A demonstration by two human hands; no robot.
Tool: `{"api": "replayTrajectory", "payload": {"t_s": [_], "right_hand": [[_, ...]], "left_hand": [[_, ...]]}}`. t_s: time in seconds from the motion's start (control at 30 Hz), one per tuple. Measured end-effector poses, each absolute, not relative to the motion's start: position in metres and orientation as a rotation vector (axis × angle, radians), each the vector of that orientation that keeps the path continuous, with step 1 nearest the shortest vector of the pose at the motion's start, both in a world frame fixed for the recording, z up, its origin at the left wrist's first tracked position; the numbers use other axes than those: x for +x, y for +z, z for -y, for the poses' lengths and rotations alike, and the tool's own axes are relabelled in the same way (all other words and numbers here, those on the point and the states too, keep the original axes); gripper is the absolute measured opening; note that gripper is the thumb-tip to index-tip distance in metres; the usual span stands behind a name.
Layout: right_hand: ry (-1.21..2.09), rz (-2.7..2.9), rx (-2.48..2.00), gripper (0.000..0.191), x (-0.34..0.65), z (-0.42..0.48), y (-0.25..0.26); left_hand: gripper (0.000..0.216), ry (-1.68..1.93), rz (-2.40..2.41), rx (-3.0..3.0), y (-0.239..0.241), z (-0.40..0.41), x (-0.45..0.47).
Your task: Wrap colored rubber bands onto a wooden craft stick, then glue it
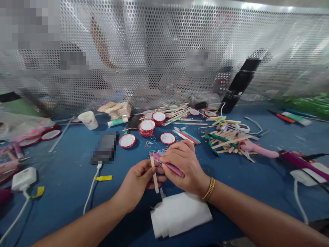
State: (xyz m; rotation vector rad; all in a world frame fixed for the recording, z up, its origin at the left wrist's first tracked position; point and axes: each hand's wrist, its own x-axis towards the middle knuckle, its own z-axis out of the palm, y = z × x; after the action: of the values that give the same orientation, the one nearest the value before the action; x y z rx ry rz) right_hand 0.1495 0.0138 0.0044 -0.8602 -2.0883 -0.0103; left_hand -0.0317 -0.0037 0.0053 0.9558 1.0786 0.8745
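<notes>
My left hand (137, 181) pinches a flat wooden craft stick (155, 181) between thumb and fingers, its top end tilted away from me. In my right hand (185, 164) is a pink marker (174, 169), gripped like a pen, with its front end at the top of the stick. Whether the tip touches the wood I cannot tell. Small coloured rubber bands (162, 151) lie just beyond the hands, partly hidden by my fingers. A folded white cloth (182, 214) rests on the blue table below my right wrist.
Red-rimmed round lids (127, 141) stand beyond the hands. To the right are a heap of craft sticks (228, 142) and several markers (189, 136). Left are a phone (105, 147) on a cable and a paper cup (88, 120). A perforated metal screen (159, 51) closes the back.
</notes>
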Motion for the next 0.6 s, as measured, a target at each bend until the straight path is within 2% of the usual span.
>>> {"api": "replayTrajectory", "payload": {"t_s": [0.6], "right_hand": [[-0.028, 2.086, -0.846, 0.007, 0.1479, -0.0121, 0.0041]], "left_hand": [[0.026, 0.875, -1.063, 0.961, 0.003, 0.0032, -0.0314]]}}
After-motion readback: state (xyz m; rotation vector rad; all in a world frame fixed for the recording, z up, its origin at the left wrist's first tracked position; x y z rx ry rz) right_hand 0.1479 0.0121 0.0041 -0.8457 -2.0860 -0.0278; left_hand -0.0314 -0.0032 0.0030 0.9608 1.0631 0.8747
